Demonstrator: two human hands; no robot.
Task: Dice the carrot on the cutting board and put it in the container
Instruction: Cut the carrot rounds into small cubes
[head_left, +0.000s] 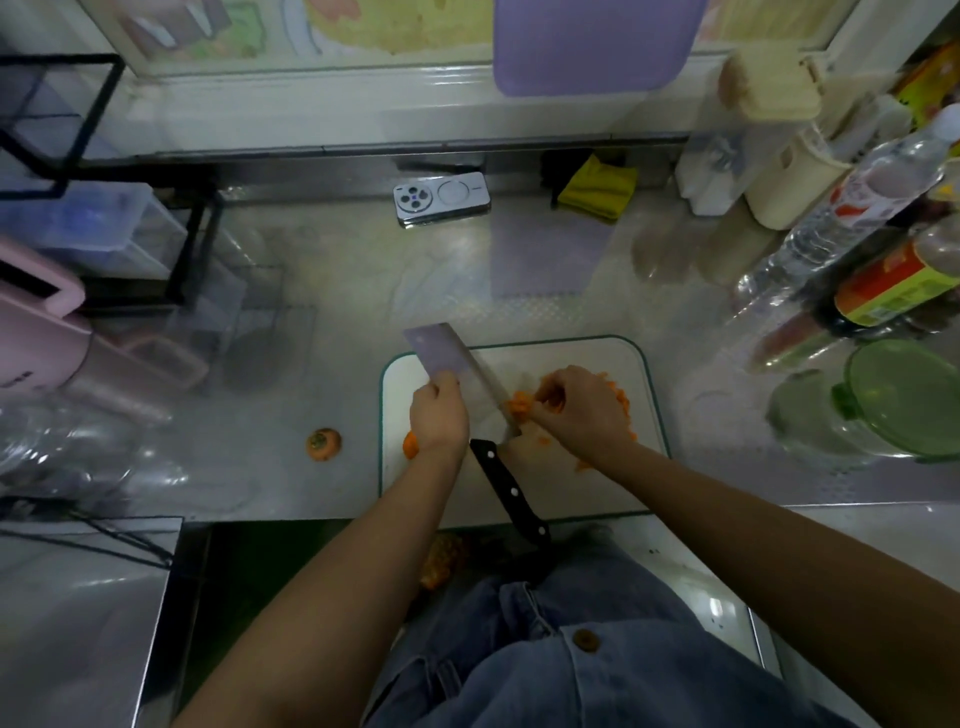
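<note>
While the left hand (439, 415) grips the knife (483, 387) by the back of its blade, fingers curled over the spine, the black handle sticks out free toward the body. It lies between the two forearms and past the near edge of the board (587, 353). Blade slanted: broad end beyond the left hand's knuckles, the rest running between the two hands.

Right hand (576, 410): fingers curled narrow, holding a clump of diced carrot (519, 405) at the blade, just left of its own knuckles. More dice lie on the board under this hand and on its right; a few bits lie by its wrist. Whether the fingertips touch the blade: cannot tell, blurred.

One orange piece (410, 444) lies at the board's left edge, partly hidden by the left wrist. Carrot stub (324, 444), cut from the top end, sits on the desk (337, 291) left of the left hand, off the board.

Container (810, 421): clear, on the desk far right of the right hand, apart from the board. Green lid (909, 400) lies against or over its right side; too blurred to tell which.

Beyond both hands, at the back of the desk: phone (441, 197) face down, with a yellow cloth (597, 187) to its right. Bottles (852, 218) lean beyond the right hand, further right than the cloth. Pink appliance (36, 353) far left of the left hand.
</note>
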